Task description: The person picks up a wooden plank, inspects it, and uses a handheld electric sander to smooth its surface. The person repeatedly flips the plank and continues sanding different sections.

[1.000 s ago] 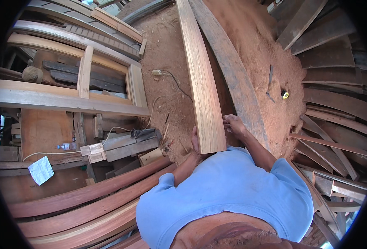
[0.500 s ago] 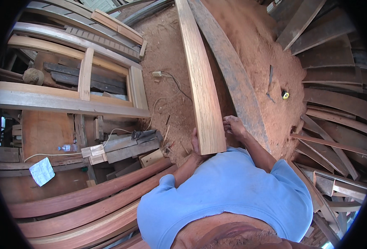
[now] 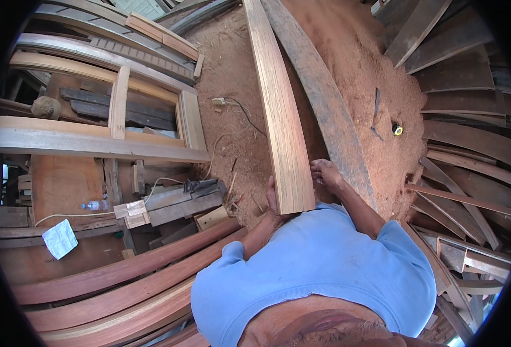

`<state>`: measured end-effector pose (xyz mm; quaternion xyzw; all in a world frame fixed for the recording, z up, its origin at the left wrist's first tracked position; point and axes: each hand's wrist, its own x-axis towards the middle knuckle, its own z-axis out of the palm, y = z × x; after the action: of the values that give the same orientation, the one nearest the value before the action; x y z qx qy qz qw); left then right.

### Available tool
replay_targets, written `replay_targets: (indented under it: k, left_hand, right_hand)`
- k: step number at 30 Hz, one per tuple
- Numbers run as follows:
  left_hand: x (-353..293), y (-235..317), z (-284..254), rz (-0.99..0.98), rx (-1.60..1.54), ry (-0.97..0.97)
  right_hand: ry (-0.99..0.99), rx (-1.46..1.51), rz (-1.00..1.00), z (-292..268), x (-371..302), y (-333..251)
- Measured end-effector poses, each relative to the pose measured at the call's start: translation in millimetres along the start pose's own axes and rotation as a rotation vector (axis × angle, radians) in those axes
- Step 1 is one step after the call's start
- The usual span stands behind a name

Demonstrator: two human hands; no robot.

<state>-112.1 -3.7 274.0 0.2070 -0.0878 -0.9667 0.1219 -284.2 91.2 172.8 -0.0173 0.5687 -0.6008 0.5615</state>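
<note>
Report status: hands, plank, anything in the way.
Left hand holding pale plank at near end. Right hand curled by right edge, contact unclear. Weathered board alongside, right.

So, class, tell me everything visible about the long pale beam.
The long pale beam looks like bare wood, tan with a pinkish tint, visible grain and a squared near end. It runs from by the blue shirt out past the picture's top edge. The left grip holds its left side near that end; the right grip is at its right edge, contact unclear.
</note>
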Motion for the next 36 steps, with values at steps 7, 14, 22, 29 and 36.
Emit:
replay_targets:
  k: [7, 14, 22, 29, 36]
  left_hand:
    - [2.5, -1.2, -10.3, -0.015, 0.019, 0.012]
    - [2.7, -3.1, -9.3, 0.006, 0.019, 0.010]
    - [-2.6, -4.3, 15.3, 0.042, 0.069, 0.090]
    - [0.5, -0.6, 25.6, 0.067, 0.096, 0.124]
    - [-0.8, 1.5, 25.2, 0.058, 0.094, 0.105]
  right_hand:
    - [0.018, -0.032, 0.017, -0.4, 1.0, -0.9]
    - [0.051, -0.051, -0.063, 21.3, -22.2, -32.0]
    - [-0.114, -0.506, -0.277, 48.4, -30.0, -58.7]
    - [-0.172, -0.365, -0.179, 52.9, -39.7, -79.0]
    - [-0.195, -0.338, -0.142, 44.4, -29.0, -70.0]
